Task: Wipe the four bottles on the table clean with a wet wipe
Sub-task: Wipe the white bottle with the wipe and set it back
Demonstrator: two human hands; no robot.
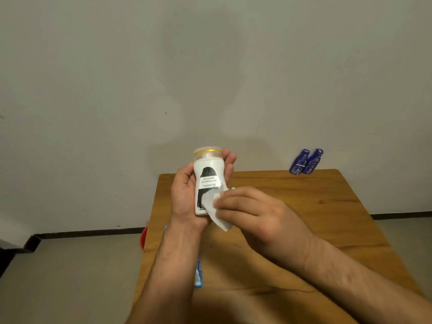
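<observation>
a plain pale wall (210, 66) fills the upper half of the view, and below it a wooden table (327, 206) runs from the person toward that wall. above the table's left part, lifted clear of the wood, the left hand (184, 197) grips a white bottle (208, 176) upright. the palm and thumb are on its left side and the fingers curl round behind to its right, likely so the printed front label faces the person and stays free for wiping. the bottle's clear cap, ringed with a yellow band, points up. the right hand (252, 211) pinches a folded white wet wipe (218, 218) and presses it to the bottle's lower right side, near the base; a loose end of the wipe hangs below the fingers. holding the bottle in the air probably lets the wipe reach every side. at the table's far right corner stand one blue bottle (298, 162) and a second blue bottle (313, 161), close together and well apart from the hands, seemingly kept out of the way. only three bottles show. a blue and white packet (198, 272) lies by the table's left edge, partly hidden under the left forearm, perhaps the wipes' pack kept within reach. just beyond that edge a red-orange thing (143, 239) peeks out, too hidden to name.
</observation>
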